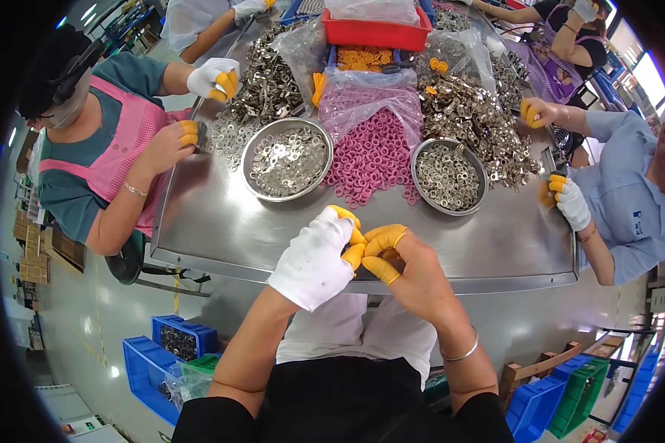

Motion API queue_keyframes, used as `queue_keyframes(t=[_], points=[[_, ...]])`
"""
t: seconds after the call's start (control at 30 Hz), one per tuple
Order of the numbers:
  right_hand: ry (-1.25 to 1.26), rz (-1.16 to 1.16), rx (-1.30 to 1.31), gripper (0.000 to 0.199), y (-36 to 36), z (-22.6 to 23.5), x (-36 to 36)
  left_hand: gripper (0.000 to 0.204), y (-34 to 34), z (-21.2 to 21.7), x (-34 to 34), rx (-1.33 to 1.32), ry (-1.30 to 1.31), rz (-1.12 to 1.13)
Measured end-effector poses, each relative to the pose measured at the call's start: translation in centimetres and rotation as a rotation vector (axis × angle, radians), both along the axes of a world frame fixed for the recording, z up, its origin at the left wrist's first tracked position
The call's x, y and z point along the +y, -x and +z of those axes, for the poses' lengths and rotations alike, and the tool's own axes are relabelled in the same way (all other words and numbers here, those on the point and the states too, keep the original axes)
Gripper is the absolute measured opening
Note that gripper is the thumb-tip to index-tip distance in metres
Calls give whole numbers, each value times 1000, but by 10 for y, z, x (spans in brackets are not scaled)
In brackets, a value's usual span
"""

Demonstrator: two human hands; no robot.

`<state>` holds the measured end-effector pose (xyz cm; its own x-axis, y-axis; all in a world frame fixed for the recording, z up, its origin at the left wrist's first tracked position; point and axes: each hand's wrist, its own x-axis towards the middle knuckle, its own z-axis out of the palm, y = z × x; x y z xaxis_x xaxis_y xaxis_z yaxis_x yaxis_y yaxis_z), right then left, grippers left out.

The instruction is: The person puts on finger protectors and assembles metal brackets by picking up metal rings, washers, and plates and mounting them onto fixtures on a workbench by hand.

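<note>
My left hand (316,258), in a white glove with yellow fingertips, meets my right hand (414,269) just above the table's front edge. The right hand is bare except for yellow finger covers. Both are closed in a pinch, fingertips nearly touching, and whatever they hold is hidden between the fingers. Beyond them lies a heap of pink rings (369,159) spilling from a clear plastic bag (340,92). A steel bowl (277,197) of flat metal washers stands to the left of the rings. To the right is a smaller steel bowl (454,213) with small metal rings.
Shiny metal clips (473,122) are heaped at the right, more (262,77) at the left. A red bin (377,33) stands behind orange pieces (363,57). Co-workers (111,140) (621,177) work at both sides of the steel table (222,221). Blue crates (144,369) sit on the floor.
</note>
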<state>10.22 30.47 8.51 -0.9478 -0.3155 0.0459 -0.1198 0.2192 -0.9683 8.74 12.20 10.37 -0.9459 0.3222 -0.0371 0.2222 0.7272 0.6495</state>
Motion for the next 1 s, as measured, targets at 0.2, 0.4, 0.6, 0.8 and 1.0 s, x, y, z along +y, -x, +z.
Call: queue_keyframes(t=[0.2, 0.4, 0.6, 0.8, 1.0], points=[[-10, -43, 115, 20, -6, -4, -4, 18, -7, -3, 2, 4, -82, 53], [-15, -65, 223, 21, -9, -7, -5, 22, -6, 5, 8, 19, 70, 74], [-55, -101, 235, 20, -11, -5, -8, 27, -1, -4, 3, 58, 67, 6], [-293, -101, 467, 19, -11, -3, -8, 26, -11, 12, -5, -237, -459, 207], [-342, -69, 332, 27, -8, 4, -4, 32, -14, 8, -45, 409, -257, 230]])
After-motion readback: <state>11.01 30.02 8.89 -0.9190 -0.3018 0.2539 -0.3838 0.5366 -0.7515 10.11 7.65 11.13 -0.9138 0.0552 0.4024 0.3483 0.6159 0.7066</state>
